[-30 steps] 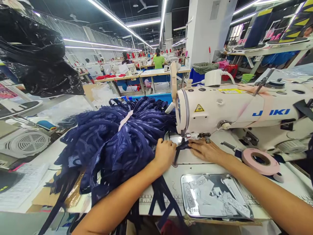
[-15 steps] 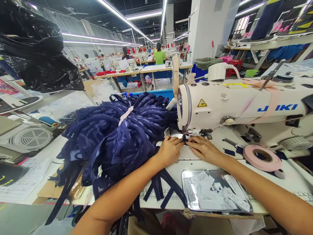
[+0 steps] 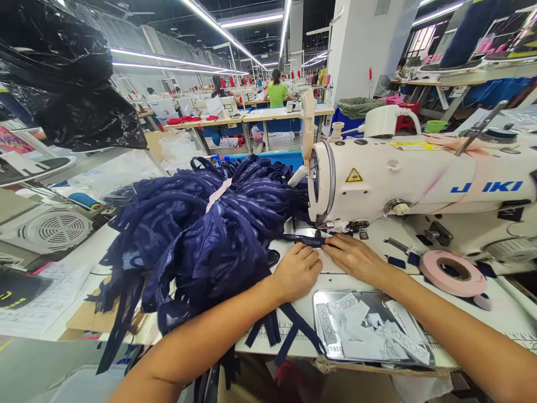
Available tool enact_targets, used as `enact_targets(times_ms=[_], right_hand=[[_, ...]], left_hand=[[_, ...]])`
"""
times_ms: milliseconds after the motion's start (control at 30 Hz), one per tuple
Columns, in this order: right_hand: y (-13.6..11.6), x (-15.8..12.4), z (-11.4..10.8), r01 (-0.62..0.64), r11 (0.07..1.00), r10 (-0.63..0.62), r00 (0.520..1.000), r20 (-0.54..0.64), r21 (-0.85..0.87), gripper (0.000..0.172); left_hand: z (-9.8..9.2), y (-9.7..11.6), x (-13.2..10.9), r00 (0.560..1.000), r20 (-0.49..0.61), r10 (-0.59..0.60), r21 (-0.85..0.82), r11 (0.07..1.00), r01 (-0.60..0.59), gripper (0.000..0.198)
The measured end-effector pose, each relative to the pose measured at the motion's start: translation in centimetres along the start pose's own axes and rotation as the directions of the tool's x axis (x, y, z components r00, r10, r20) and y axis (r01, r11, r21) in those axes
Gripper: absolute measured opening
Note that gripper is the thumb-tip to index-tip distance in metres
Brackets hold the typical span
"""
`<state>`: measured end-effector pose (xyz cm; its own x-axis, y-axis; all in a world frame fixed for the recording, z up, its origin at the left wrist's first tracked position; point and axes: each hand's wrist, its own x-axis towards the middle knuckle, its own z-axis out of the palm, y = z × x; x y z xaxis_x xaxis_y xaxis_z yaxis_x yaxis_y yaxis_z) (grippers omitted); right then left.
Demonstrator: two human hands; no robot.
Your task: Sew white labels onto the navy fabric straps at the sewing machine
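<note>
A navy strap (image 3: 309,240) lies across the sewing machine's bed below the needle area, running out from the navy bundle. My right hand (image 3: 354,258) has its fingers closed on the strap's right end, just under the presser foot. Nearer to me, below the strap, my left hand (image 3: 297,271) is curled with its fingertips tucked down. What it pinches, if anything, is hidden. The white sewing machine (image 3: 377,173) stands over both hands. Close on the left, the big bundle of navy lace-edged garments (image 3: 197,240) is tied with a pale band (image 3: 218,194).
A metal tray (image 3: 371,361) of printed white labels sits at the table's front edge. To the right lies a pink tape roll (image 3: 434,263). Loose navy straps (image 3: 300,330) hang over the edge. A black plastic bag (image 3: 84,101) hangs at upper left. Co-workers sit farther back.
My left hand has drawn back from the needle area toward me and curled up, uncovering the navy strap. My right hand stays near the presser foot. The view has shifted slightly.
</note>
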<state>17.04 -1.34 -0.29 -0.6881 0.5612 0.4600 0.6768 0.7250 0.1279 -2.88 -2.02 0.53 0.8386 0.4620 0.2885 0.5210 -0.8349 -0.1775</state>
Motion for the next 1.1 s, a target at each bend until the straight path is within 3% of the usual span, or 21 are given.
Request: enact_targets(times_ms=[67,133,233,700,867,1100], right_hand=[[-0.2,0.1,0.0,0.010,0.999,-0.010,1.000,0.005,-0.038,0.029],[-0.2,0.0,0.1,0.014,0.999,-0.014,1.000,-0.006,-0.039,0.028],[-0.2,-0.2,0.2,0.012,1.000,-0.012,0.999,-0.032,-0.024,0.027],[-0.1,-0.4,0.2,0.025,1.000,-0.024,0.998,-0.051,0.014,0.028],[0.0,-0.5,0.4,0.017,1.000,-0.017,0.998,-0.060,0.012,0.029],[0.1,-0.2,0.2,0.008,1.000,-0.007,0.999,-0.039,0.015,0.026]], left_hand=[[-0.1,0.0,-0.5,0.991,0.024,-0.131,0.022,0.991,0.131,0.017],[-0.3,-0.3,-0.8,0.956,0.014,-0.295,0.047,0.955,0.294,0.024],[-0.6,-0.7,-0.9,0.933,0.015,-0.360,0.035,0.932,0.360,0.041],[-0.8,-0.7,-0.9,0.928,0.066,-0.367,0.032,0.930,0.366,0.033],[-0.8,-0.7,-1.0,0.936,0.017,-0.352,0.037,0.936,0.351,0.032],[-0.7,-2.1,0.2,0.990,-0.119,-0.075,-0.028,0.997,0.072,0.027]])
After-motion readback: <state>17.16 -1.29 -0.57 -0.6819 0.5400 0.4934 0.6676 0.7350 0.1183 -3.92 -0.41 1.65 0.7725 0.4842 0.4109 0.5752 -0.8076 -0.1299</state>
